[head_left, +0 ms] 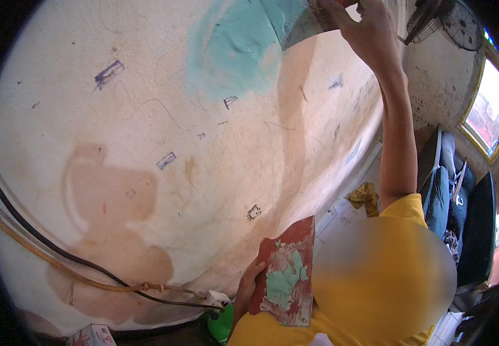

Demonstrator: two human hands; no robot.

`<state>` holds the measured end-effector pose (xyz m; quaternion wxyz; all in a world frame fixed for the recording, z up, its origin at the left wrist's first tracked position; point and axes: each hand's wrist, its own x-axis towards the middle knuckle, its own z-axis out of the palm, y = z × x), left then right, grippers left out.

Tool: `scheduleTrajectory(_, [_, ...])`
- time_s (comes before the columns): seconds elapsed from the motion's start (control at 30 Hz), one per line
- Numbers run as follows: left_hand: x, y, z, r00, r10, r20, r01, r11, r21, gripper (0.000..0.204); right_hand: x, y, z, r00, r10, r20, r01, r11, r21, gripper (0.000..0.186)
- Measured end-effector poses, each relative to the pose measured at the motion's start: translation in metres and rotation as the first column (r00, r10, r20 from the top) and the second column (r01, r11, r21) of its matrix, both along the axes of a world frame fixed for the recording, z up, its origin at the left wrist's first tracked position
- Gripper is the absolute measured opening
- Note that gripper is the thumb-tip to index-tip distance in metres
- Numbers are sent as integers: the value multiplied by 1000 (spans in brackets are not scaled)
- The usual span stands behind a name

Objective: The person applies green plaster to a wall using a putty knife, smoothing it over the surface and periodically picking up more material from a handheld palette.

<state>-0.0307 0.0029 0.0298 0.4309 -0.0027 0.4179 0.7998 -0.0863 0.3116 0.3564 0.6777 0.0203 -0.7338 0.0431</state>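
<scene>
High on the wall, at the top edge of the view, my right hand grips a putty knife. Its broad grey blade lies against a patch of wet turquoise putty, and its handle is partly cut off by the frame. Down near my body, my left hand is closed on the left edge of a reddish-brown board. Lumps of pale green putty lie smeared over the board's face. My left thumb shows in front; its other fingers are hidden behind.
A black cable and a tan hose run along the wall's lower left. Below sit a white box and a green object. Right are a dark sofa, a fan and a window.
</scene>
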Motion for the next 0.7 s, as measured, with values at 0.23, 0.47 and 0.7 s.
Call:
scheduleTrajectory(0.23, [0,-11,-16,999,36,5,-36,999,-36,43,33,8,-36,937,95,-337,-108,994,-21,23])
scheduleTrajectory(0.47, [1,-18,-22,1000,-4,-6,3,996,-85,49,7,-19,-39,893,4,-451,54,992,114,28])
scheduleTrajectory(0.7, [2,-18,-11,1000,14,-8,-14,999,-29,46,-30,-53,-55,865,329,-378,-259,940,224,28])
